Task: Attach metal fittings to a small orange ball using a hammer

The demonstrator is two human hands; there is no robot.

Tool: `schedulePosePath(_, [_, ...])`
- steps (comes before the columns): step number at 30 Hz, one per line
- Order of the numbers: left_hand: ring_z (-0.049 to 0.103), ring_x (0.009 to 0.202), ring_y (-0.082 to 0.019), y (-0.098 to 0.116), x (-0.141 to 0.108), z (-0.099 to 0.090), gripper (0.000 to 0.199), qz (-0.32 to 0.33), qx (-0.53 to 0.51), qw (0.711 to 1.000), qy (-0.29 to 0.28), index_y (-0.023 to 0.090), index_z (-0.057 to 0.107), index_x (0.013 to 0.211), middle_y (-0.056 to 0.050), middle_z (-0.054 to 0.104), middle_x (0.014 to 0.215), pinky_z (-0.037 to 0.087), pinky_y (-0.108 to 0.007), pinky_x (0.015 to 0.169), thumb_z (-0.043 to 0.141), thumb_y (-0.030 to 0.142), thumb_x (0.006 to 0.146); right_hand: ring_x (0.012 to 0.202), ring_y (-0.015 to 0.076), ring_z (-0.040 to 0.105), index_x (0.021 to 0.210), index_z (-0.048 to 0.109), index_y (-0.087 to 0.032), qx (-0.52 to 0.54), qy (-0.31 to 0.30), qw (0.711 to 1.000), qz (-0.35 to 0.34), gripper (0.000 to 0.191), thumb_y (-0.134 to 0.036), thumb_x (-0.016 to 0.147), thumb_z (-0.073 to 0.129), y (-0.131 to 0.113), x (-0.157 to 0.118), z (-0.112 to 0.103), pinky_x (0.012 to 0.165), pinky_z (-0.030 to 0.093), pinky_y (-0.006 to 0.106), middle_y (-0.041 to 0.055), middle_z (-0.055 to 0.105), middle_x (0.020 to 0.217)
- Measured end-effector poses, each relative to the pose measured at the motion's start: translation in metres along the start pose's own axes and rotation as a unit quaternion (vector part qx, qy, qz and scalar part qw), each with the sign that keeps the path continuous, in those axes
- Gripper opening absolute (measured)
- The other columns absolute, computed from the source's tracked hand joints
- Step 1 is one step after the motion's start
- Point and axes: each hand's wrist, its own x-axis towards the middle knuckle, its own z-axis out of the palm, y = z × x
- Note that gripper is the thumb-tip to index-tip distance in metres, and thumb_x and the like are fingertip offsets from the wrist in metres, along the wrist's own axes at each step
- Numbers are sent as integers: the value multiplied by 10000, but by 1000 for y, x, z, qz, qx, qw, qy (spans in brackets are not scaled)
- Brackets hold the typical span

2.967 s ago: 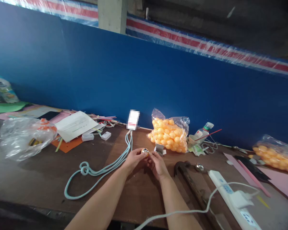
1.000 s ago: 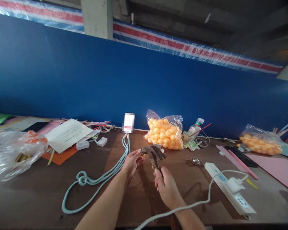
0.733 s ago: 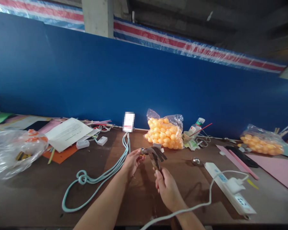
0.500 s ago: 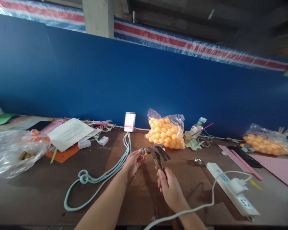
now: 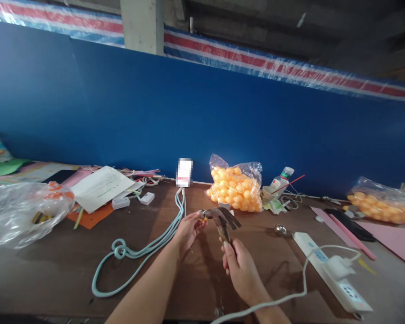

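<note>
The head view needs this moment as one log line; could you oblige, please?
left hand: holds small shiny piece; right hand: grips hammer; hammer: head at piece, contact unclear

Pale-orange balls (image 5: pixel 234 191) fill the clear bag (image 5: pixel 254 168); behind it, a deep-blue partition (image 5: pixel 195 112) — higher still, a red-white-blue striped sheet (image 5: pixel 243 56). Left of the bag, a light-blue cord (image 5: pixel 138 245); before it, a rust-brown hammer (image 5: pixel 221 218); rightward, a white power strip (image 5: pixel 308 246).
</note>
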Motion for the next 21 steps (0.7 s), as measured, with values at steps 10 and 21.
schedulePosePath(10, [609,676,-87,-2,3,-3,238,24,14,1000,-14,105,676,919,-75,681,845,507,-200,674,709,250,733,600,167,567,755,499,-220,-109,23,992,-65,293,-429,921,378,6,3,-10,550,432,271,36,579,673])
schedulePosePath(21, [625,688,-101,4,0,1,270,44,21,999,3,118,660,975,-67,676,855,511,-206,665,705,226,731,751,229,617,1038,564,-191,-530,12,847,22,248,-320,904,399,80,13,-88,574,393,317,107,575,1001])
